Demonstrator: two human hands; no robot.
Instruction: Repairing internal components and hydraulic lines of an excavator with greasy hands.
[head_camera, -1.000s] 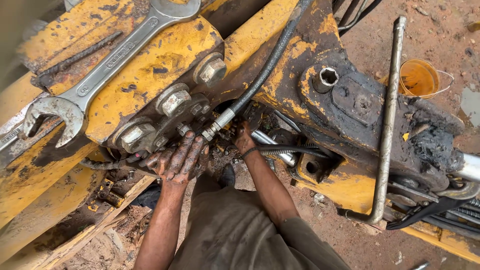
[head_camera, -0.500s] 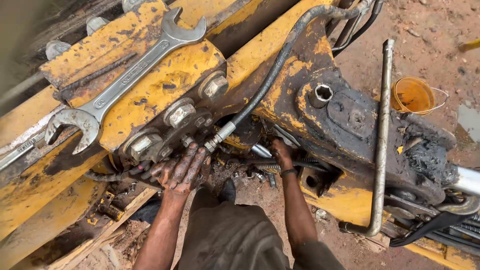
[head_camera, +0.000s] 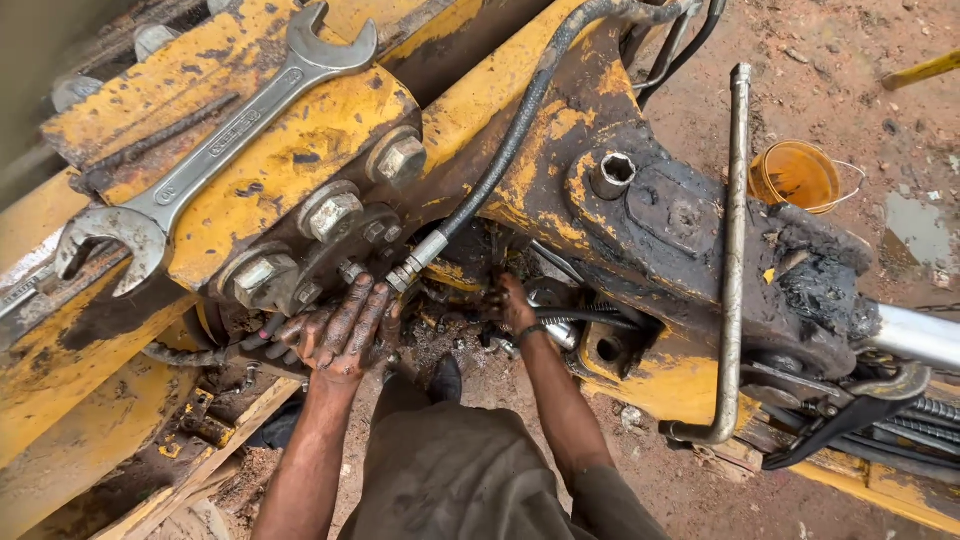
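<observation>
Greasy left hand (head_camera: 345, 335) now flat, fingers spread against bolted yellow housing (head_camera: 300, 170) just below hose fitting (head_camera: 415, 262); right hand (head_camera: 508, 305) shifted in under black hose (head_camera: 500, 150), grip not readable; big spanner (head_camera: 200, 150) resting untouched on top.

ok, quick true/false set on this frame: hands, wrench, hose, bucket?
1. The big open-ended wrench lies on top of the yellow machine body. True.
2. The left hand holds the wrench. False: it rests spread on the greasy housing below the bolts, apart from the wrench.
3. The right hand reaches in beneath the black hose. True.
4. The orange bucket sits on the machine. False: it stands on the ground beside it.
</observation>
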